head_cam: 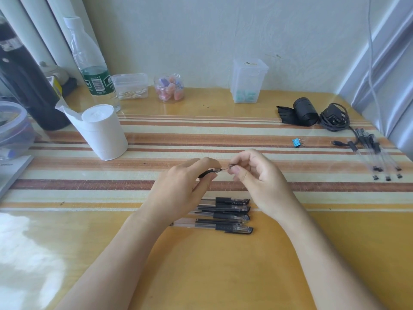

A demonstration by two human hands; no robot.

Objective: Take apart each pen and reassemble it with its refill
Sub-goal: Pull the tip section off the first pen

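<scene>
Scene bright, lit evenly by cool daylight. The pale upright frame (380,63) beyond the table's right edge shows a bluish cast. Strong white glare washes out the glossy yellow wooden table top (29,242) at its near left corner. Shadows are soft and faint. Wide-angle distortion tilts the clear plastic water bottle (89,63) at the far left corner. The clear-barrelled, black-capped pens (377,153) by the right edge are slightly blurred.

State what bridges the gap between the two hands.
A thin dark pen part, gripped by the left hand and pinched by the right hand, shown in the head view.
</scene>
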